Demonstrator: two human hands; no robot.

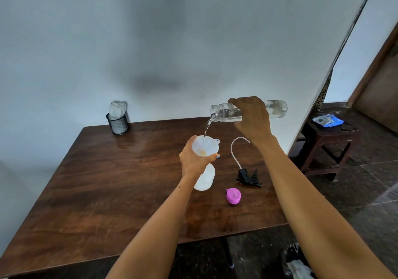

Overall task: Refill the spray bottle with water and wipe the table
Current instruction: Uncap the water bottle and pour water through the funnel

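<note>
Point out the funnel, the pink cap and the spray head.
funnel [205, 146]: head view, inside of its bowl.
pink cap [233, 196]: head view, its top face.
spray head [247, 176]: head view, black trigger body.

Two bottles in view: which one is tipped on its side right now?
The clear bottle in the right hand, pouring into the funnel. The white bottle stands upright beneath it.

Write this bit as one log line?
step: refilling | right hand: tips water bottle | left hand: holds funnel | spray bottle: upright
</note>
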